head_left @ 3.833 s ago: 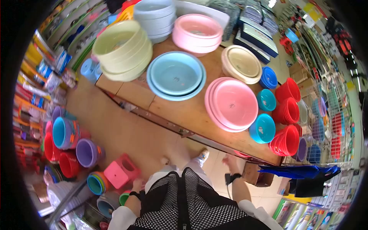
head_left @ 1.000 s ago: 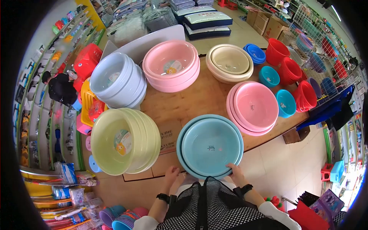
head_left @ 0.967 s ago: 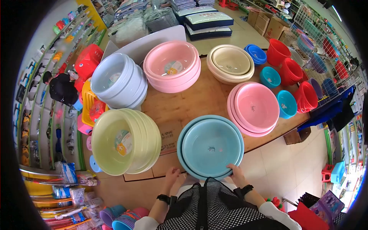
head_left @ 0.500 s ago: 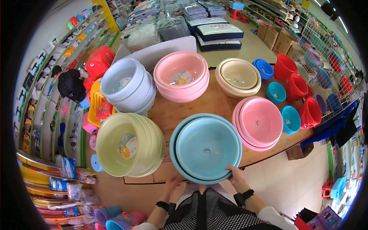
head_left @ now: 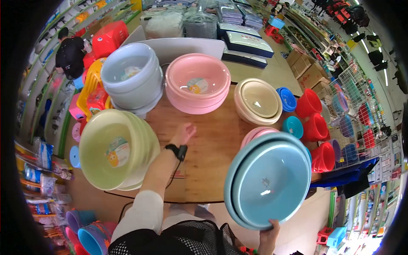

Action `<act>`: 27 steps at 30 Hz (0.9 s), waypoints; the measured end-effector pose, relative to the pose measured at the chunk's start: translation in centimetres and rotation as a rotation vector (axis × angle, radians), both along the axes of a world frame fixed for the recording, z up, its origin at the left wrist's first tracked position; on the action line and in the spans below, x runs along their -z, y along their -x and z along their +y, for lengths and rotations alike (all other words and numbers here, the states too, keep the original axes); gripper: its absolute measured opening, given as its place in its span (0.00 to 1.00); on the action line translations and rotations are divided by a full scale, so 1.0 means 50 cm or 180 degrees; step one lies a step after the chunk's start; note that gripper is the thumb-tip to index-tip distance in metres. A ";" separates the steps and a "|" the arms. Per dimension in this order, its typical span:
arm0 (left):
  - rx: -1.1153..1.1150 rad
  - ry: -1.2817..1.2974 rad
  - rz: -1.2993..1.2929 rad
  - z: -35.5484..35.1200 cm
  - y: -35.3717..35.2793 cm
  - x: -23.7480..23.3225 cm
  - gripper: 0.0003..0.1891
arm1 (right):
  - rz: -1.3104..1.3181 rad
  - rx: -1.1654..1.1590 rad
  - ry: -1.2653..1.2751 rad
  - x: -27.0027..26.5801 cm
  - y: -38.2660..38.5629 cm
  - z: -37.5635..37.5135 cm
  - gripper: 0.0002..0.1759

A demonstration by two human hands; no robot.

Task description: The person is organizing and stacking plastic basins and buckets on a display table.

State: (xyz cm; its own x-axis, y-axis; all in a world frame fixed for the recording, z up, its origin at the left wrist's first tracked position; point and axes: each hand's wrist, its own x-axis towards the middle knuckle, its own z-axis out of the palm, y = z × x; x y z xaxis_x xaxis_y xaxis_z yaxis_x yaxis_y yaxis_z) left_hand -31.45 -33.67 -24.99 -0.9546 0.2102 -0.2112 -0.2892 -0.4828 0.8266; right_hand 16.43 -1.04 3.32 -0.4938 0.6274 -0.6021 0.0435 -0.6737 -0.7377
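Standing among shop shelves [head_left: 42,83], the wooden counter [head_left: 204,157] is lined with stacked tubs [head_left: 197,104]. Nested blue basins [head_left: 270,182], tilted at its front edge, are gripped by the rim in the right fingers [head_left: 274,223]; the left fingers [head_left: 190,131] are held above the counter, loosely parted.

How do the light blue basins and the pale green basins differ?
The light blue basins are gripped at the rim by the right hand; the pale green basins stand on the table, held by neither hand. Inside, the blue basins show a small dark mark; the green ones, a larger cartoon sticker. Both are nested, round stacks.
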 end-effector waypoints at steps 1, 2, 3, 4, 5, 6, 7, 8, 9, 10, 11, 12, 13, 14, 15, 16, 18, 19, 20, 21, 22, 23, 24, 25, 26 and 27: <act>-0.0428 -0.1050 -0.0795 0.008 0.071 0.049 0.12 | -0.0040 0.0147 -0.0118 -0.006 -0.029 0.000 0.34; -0.0639 -0.1070 -0.0906 0.020 0.117 0.044 0.11 | -0.0209 0.0252 -0.0066 -0.006 -0.067 0.009 0.32; -0.0851 -0.1082 -0.1012 0.032 0.149 0.037 0.10 | -0.0368 0.0358 -0.0006 -0.002 -0.107 0.017 0.31; -0.0839 -0.1146 -0.1096 0.035 0.163 0.026 0.11 | -0.0523 0.0462 0.0066 -0.001 -0.143 0.022 0.29; -0.0834 -0.1206 -0.1175 0.034 0.171 0.011 0.13 | -0.0853 0.0225 -0.0499 -0.011 -0.173 0.007 0.29; -0.0839 -0.1261 -0.1245 0.036 0.180 0.003 0.14 | -0.1179 -0.0022 -0.1056 -0.025 -0.198 -0.022 0.29; -0.0934 -0.1301 -0.1284 0.042 0.182 0.006 0.14 | -0.1497 -0.0280 -0.1605 -0.032 -0.218 -0.037 0.29; -0.1038 -0.1340 -0.1316 0.045 0.176 0.011 0.14 | -0.1169 0.0254 -0.1078 -0.031 -0.229 -0.031 0.30; -0.1151 -0.1383 -0.1343 0.050 0.174 0.014 0.15 | -0.0826 0.0762 -0.0546 -0.029 -0.237 -0.022 0.31; -0.1111 -0.1352 -0.1253 0.056 0.176 0.016 0.13 | -0.0481 0.1245 -0.0003 -0.022 -0.252 -0.015 0.32; -0.1085 -0.1316 -0.1172 0.060 0.174 0.025 0.11 | -0.1317 -0.0382 -0.1979 0.006 -0.298 -0.026 0.30; -0.1072 -0.1281 -0.1089 0.060 0.171 0.037 0.09 | -0.1207 -0.0224 -0.1879 0.030 -0.324 -0.022 0.29; -0.0914 -0.1162 -0.0976 0.061 0.177 0.059 0.10 | -0.1089 -0.0075 -0.1776 0.059 -0.340 -0.012 0.28; -0.0759 -0.1038 -0.0865 0.063 0.186 0.091 0.10 | -0.0973 0.0069 -0.1669 0.082 -0.350 0.000 0.27; -0.0606 -0.0908 -0.0757 0.059 0.180 0.088 0.10 | -0.0859 0.0210 -0.1554 0.085 -0.345 0.007 0.26; -0.0649 -0.0844 -0.0780 0.060 0.165 0.090 0.11 | -0.0743 0.0640 -0.0921 0.080 -0.341 0.027 0.25; -0.0742 -0.0702 -0.0835 0.096 0.098 0.032 0.12 | -0.0536 0.1465 0.0383 0.021 -0.270 0.051 0.24; -0.0750 -0.0843 -0.0879 0.109 0.056 0.004 0.13 | -0.0449 0.1452 0.0390 0.003 -0.244 0.052 0.24; -0.0762 -0.0989 -0.0913 0.122 0.017 -0.019 0.14 | -0.0357 0.1435 0.0398 -0.013 -0.220 0.054 0.23; -0.0780 -0.1139 -0.0941 0.134 -0.020 -0.038 0.15 | -0.0261 0.1411 0.0406 -0.020 -0.212 0.060 0.23; -0.0798 -0.1233 -0.1063 0.145 -0.059 -0.047 0.15 | -0.0315 0.0867 -0.0163 0.000 -0.228 0.078 0.22; -0.0818 -0.1336 -0.1173 0.155 -0.094 -0.054 0.15 | -0.0343 0.0309 -0.0726 0.040 -0.245 0.104 0.22; -0.0842 -0.1443 -0.1281 0.162 -0.132 -0.058 0.15 | -0.0353 -0.0258 -0.1285 0.080 -0.263 0.132 0.22; -0.0893 -0.1512 -0.1387 0.170 -0.181 -0.065 0.15 | -0.0484 -0.1032 -0.2793 0.101 -0.277 0.153 0.21; -0.0938 -0.1584 -0.1465 0.176 -0.221 -0.077 0.15 | -0.0351 -0.0781 -0.2287 0.104 -0.268 0.167 0.21; -0.0981 -0.1658 -0.1538 0.176 -0.263 -0.087 0.15 | -0.0228 -0.0532 -0.1776 0.094 -0.237 0.172 0.21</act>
